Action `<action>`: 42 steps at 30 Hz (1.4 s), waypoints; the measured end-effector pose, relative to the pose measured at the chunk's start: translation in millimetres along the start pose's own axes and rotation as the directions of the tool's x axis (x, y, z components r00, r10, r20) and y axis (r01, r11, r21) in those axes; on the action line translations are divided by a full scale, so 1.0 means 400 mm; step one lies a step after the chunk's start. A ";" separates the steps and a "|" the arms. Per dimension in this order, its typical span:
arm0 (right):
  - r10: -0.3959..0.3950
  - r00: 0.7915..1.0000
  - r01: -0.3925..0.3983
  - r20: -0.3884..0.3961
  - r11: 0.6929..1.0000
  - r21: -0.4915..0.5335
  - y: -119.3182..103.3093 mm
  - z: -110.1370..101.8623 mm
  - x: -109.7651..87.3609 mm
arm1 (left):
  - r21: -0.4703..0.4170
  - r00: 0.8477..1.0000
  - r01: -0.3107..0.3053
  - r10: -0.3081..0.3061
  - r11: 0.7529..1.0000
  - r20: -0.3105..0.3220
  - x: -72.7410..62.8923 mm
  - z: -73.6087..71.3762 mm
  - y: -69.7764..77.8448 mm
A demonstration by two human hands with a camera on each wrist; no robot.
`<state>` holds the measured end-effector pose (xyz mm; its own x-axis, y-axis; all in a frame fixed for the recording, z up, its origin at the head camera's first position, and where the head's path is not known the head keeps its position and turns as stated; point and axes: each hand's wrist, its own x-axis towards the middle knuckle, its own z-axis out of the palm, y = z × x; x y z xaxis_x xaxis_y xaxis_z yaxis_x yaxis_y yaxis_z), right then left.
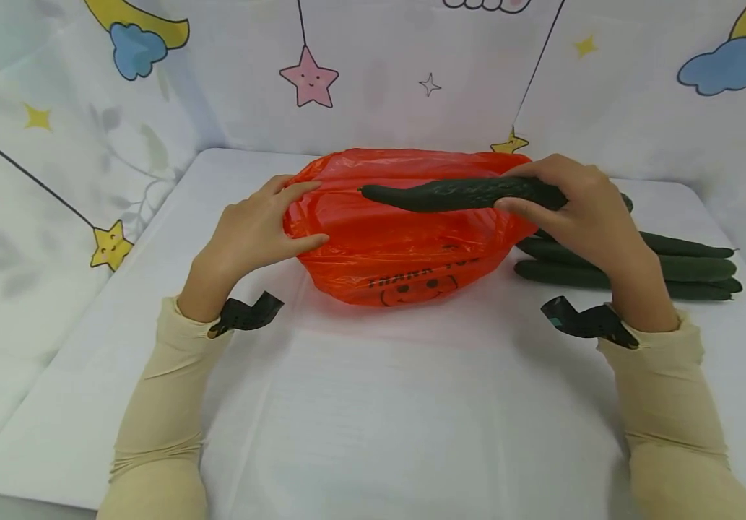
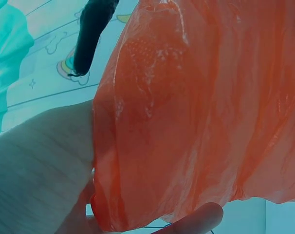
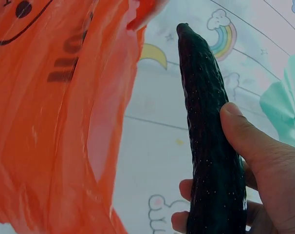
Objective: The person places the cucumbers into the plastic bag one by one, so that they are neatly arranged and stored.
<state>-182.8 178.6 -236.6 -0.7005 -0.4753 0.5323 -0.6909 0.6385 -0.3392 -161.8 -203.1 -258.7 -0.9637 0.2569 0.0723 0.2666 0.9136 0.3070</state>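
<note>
In the head view, my right hand (image 1: 580, 202) grips a dark green cucumber (image 1: 450, 193) by its right end. The cucumber lies level across the mouth of a red plastic bag (image 1: 405, 238), its narrow tip pointing left. Up close in the right wrist view, my thumb presses one side of the cucumber (image 3: 208, 136) and my fingers curl round the other. My left hand (image 1: 249, 224) holds the bag's left rim, thumb and forefinger spread apart at the opening. From the left wrist, the bag (image 2: 186, 112) hides part of that hand, and one fingertip overlaps its lower edge.
Several more cucumbers (image 1: 691, 269) lie in a pile at the right of the white table (image 1: 411, 419), partly behind my right hand and wrist. A patterned cloth (image 1: 379, 87) with stars and clouds hangs along the back and left.
</note>
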 end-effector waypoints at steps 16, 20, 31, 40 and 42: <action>-0.168 0.986 0.167 0.006 0.983 0.070 -0.043 0.065 0.040 | 0.010 1.000 -0.014 0.015 1.000 -0.011 0.006 0.013 0.001; -0.211 0.978 0.211 -0.008 0.976 0.051 -0.049 0.081 0.047 | 0.003 1.000 -0.018 0.018 1.000 -0.005 0.009 0.015 0.005; -0.205 0.978 0.201 0.049 0.977 0.069 -0.095 0.103 0.078 | 0.015 0.999 -0.050 0.050 0.999 -0.010 0.006 0.007 0.000; -0.287 0.957 0.281 0.040 0.953 0.111 -0.105 0.143 0.089 | 0.050 0.997 -0.069 0.070 0.996 -0.017 0.010 0.005 0.002; -0.281 0.958 0.271 0.059 0.954 0.130 -0.104 0.151 0.089 | 0.048 0.998 -0.061 0.062 0.997 -0.019 0.012 0.006 0.003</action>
<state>-189.8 98.3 -250.3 -0.4878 -0.6699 0.5597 -0.8722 0.4010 -0.2802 -165.9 -199.9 -260.2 -0.9453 0.3072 0.1098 0.3255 0.9101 0.2565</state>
